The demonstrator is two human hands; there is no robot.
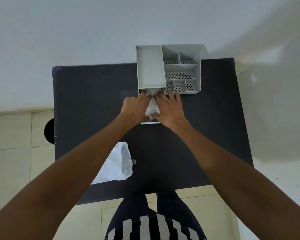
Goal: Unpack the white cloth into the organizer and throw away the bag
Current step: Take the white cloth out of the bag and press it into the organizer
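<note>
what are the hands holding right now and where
Both the left hand and the right hand press the white cloth from either side, down into the organizer's pulled-out drawer.

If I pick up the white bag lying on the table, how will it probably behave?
The bag looks thin, crinkled and flat, so it is probably very light and floppy. It would likely sag from the fingers and could slide easily on the smooth dark table.

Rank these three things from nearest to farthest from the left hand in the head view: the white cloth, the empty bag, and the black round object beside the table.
1. White cloth: touching the left hand, in the organizer's pulled-out drawer.
2. Bag: on the table, toward its near edge, under the left forearm.
3. Black round object: off the table's left edge, on the floor side.
</note>
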